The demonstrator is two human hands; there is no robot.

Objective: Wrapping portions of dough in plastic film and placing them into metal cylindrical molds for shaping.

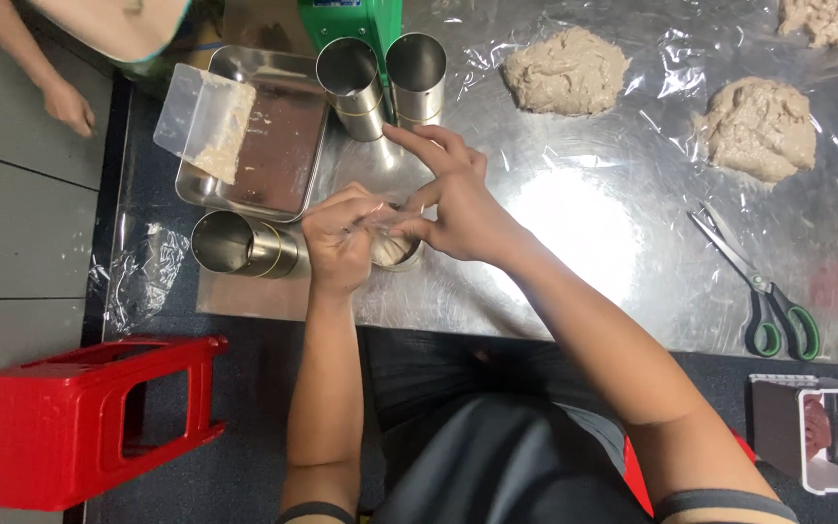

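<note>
Tubes [244,245]: four; dough mounds [566,70]: three

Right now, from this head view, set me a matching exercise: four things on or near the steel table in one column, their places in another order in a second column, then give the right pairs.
Things:
1. scissors
2. red stool
3. metal tray
4. lying metal cylinder

Places:
A. on its side on the floor, far left
B. just left of the left hand
C. far side of the table, holding a clear plastic scraper
D. on the table, right of the right hand

Pairs: 1-D, 2-A, 3-C, 4-B
</note>
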